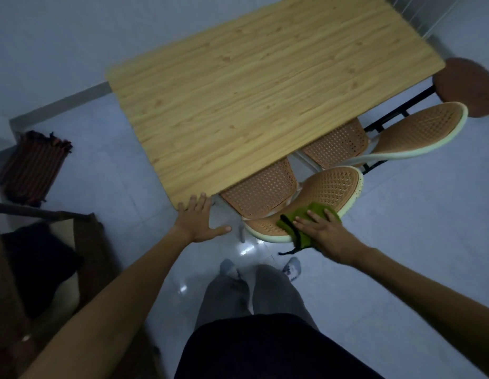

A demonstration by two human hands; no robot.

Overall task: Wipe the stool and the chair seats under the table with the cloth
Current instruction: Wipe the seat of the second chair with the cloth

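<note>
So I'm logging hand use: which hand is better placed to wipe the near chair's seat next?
The right hand, probably: it already presses the green cloth flat on the near chair. The left hand is bare, resting at the table corner.

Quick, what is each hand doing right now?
Left hand: open, fingertips on the table corner, holding nothing.
Right hand: open, flat, pressing the green cloth on the near chair.

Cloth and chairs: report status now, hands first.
Left hand open, braced on table corner. Right hand flat, pressing green cloth onto near chair's backrest. Both seats mostly under table. Stool untouched, far right. Nothing blocking.
</note>
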